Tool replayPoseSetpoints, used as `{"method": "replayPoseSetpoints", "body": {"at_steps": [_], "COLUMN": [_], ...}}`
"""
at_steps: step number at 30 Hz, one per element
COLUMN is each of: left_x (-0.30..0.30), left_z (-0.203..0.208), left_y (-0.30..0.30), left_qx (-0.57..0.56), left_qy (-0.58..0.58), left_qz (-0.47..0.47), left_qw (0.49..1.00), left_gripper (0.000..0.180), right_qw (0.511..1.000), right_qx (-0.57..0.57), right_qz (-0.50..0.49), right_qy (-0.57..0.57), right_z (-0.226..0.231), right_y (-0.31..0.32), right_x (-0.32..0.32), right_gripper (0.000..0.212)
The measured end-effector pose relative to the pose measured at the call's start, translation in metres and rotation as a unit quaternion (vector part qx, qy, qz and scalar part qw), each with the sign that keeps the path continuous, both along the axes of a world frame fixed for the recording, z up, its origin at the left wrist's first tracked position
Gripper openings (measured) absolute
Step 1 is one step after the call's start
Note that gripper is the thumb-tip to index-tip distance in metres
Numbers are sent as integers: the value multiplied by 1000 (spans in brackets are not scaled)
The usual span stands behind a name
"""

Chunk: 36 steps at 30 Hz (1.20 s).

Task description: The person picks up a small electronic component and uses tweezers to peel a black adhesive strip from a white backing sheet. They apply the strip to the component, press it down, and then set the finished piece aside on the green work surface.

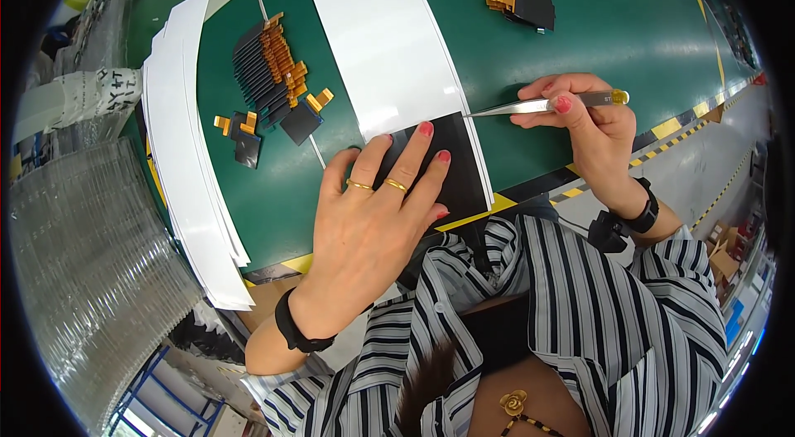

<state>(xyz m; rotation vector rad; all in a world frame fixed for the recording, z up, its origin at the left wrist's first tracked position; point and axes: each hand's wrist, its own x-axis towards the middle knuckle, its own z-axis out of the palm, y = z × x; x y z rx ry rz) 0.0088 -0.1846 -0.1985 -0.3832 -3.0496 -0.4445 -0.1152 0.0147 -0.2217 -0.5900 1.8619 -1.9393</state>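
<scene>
- The left hand (373, 222) lies flat, fingers spread, pressing a thin black sheet (457, 168) down on the green bench (580, 64) close to the near edge; its grip is wide open, palm down, closed on nothing.
- The black sheet looks light, thin and probably flexible, with a smooth face that would likely mark or scratch. It is best pinned flat from above, as it is now, or lifted by an edge or corner, not pinched in the middle.
- The right hand (592, 127) has its grip closed on metal tweezers (538, 105), whose tip reaches the sheet's upper right corner, where the sheet meets the long white strip (381, 31).
- The bench's near edge, with its yellow-and-black marking, runs just below the sheet, so there is little room toward the person; a slide that way could push it off.
- To the left, a fanned row of small black parts with orange flex tails (273, 77) lies near, with loose ones beside it; these look delicate.
- Further left, a stack of white strips (186, 147) overhangs the bench edge.
- Far right, another small pile of black parts (523, 7) sits well apart, with open green bench around it.
</scene>
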Motion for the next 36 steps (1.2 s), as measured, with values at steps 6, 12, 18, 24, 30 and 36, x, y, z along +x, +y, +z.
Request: {"method": "replayPoseSetpoints", "body": {"at_steps": [6,12,18,24,30,36], "left_x": [0,0,3,-1,-2,8], "left_z": [1,0,1,4,2,2], "left_y": [1,0,-1,-13,-44,-34], "left_qx": [4,4,6,25,-171,-49], "left_qy": [-5,-6,1,50,82,82], "left_qz": [2,-2,5,50,226,218], "left_qw": [1000,1000,1000,997,956,971], "left_gripper": [40,40,40,38,28,23], "right_qw": [1000,1000,980,954,965,969], "right_qx": [4,24,-57,-145,-119,-118], "right_qz": [4,6,-14,-3,0,22], "right_qy": [18,-8,-190,-262,-233,-215], "right_z": [1,2,7,1,0,1], "right_y": [4,-2,-1,-1,-6,-5], "right_x": [1,0,-8,-18,-15,-16], "right_gripper": [19,22,26,23,23,23]}}
